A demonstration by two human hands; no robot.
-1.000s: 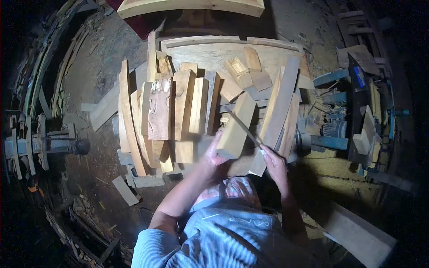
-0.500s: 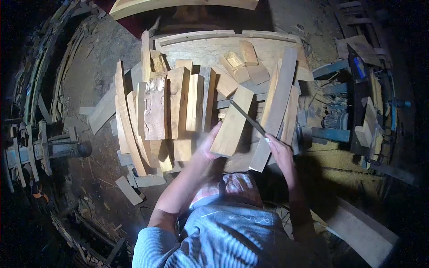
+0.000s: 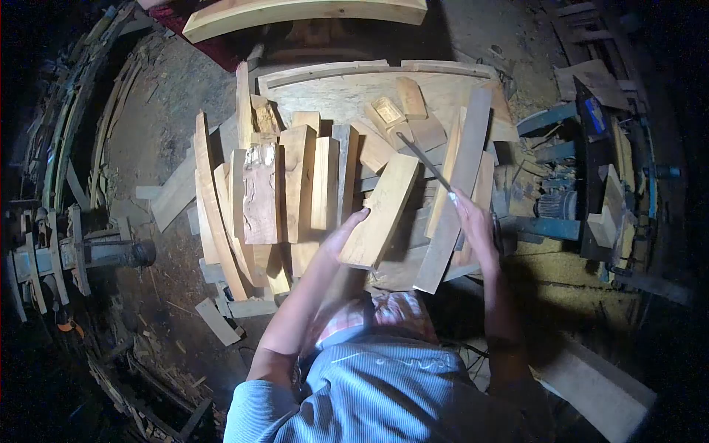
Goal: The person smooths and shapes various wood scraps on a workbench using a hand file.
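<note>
Head view, looking down: the left hand grips the near end of a pale wooden block, its fingers curled against the block's left edge with the thumb hidden beneath. The block runs up and to the right away from the fingers, tilted, and lies over a stack of boards.

The right hand is closed around the handle of a thin dark blade. The blade extends up and to the left from the fingertips, its far tip lying over small offcuts beyond the block's top end. Blade and block are near each other; contact between them cannot be determined.

Left of the left-hand fingers, a row of upright-lying planks sits side by side, one with a rough bark-marked face. A long grey-brown board passes directly under the right hand, slanting from near the body up past the blade. Beyond both sets of fingers lies a wide flat panel. Right of the right hand, well apart, stands a blue machine frame. Below the hands, a blue ribbed sleeve and garment fill the foreground.
</note>
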